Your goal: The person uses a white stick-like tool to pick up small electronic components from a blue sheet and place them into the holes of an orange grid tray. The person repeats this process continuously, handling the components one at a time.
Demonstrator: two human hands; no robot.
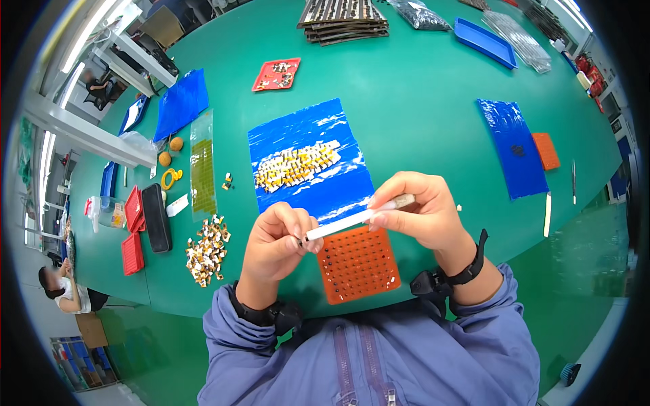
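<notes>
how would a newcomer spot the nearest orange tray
On the green table, find the blue sheet heaped with small yellowish parts. Just below it in view lies the dark-dotted orange tray, looking bigger than a second orange tray far right.

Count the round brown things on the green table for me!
2. One round brown thing is at the left, near a blue sheet; the other round brown thing sits beside it, nearer the yellow loops. More might be hidden.
</notes>
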